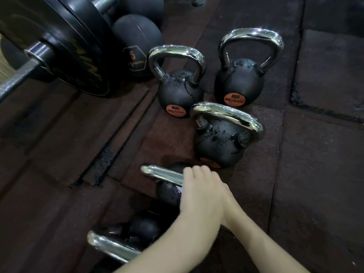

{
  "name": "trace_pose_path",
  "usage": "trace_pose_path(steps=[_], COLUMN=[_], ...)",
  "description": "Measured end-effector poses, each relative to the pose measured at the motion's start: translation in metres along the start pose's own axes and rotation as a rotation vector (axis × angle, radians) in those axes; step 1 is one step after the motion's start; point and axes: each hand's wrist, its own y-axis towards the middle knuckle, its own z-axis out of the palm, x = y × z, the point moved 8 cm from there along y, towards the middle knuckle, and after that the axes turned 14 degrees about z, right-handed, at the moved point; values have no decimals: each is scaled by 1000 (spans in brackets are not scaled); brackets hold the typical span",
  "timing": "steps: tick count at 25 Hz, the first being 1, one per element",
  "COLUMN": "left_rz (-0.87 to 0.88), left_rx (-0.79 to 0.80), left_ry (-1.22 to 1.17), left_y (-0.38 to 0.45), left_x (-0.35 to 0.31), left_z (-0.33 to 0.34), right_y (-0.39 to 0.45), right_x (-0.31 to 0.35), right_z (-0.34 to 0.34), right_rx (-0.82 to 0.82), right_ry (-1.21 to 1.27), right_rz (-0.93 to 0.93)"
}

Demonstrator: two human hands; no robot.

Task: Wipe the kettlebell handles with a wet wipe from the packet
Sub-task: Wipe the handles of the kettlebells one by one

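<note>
A: Head view. What are the main objects?

B: Five kettlebells on a dark rubber floor. Each has a round black body and a polished chrome handle. Two stand upright at the back: the back left kettlebell and the back right kettlebell, each with an orange disc marked "20" low on the body. The middle kettlebell stands just in front of them; its handle and body carry water droplets.

A: And nearer the camera?

B: The fourth kettlebell sits below the middle one; its chrome handle runs left to right. The nearest kettlebell lies at the lower edge, its handle partly behind a forearm.

A: What are the hands doing?

B: Both forearms enter from the bottom and meet over the right end of the fourth kettlebell's handle. The left hand lies on top, back upward, fingers curled down over that handle. The right hand is pressed against it from the right and is mostly hidden; whether its fingers curl or hold anything cannot be told. A small pale patch shows under the left hand, too little to identify.

A: Surroundings?

B: A barbell with black weight plates fills the upper left, with two dark medicine balls behind it.
</note>
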Motion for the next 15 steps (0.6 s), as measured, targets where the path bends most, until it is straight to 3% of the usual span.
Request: trace_pose_path(steps=[1, 4, 6, 12, 14, 15], left_rz=[20, 112, 145, -77, -92, -105], left_rx=[11, -375, -515, -427, -392, -291], left_ry=[35, 34, 14, -313, -157, -59], left_y=[-5, -32, -60, -88, -77, -72], left_x=[-4, 24, 58, 134, 114, 103], left_z=[6, -24, -32, -17, -25, -27], right_y=[0, -4, -10, -14, -15, -15], right_x=[2, 3, 5, 15, 14, 17], right_z=[-1, -2, -11, -11, -10, -11], right_rx=[-10, 25, 26, 25, 25, 14], right_ry=[-27, -102, -24, -33, -27, -31], right_rz=[-29, 50, 33, 81, 75, 79])
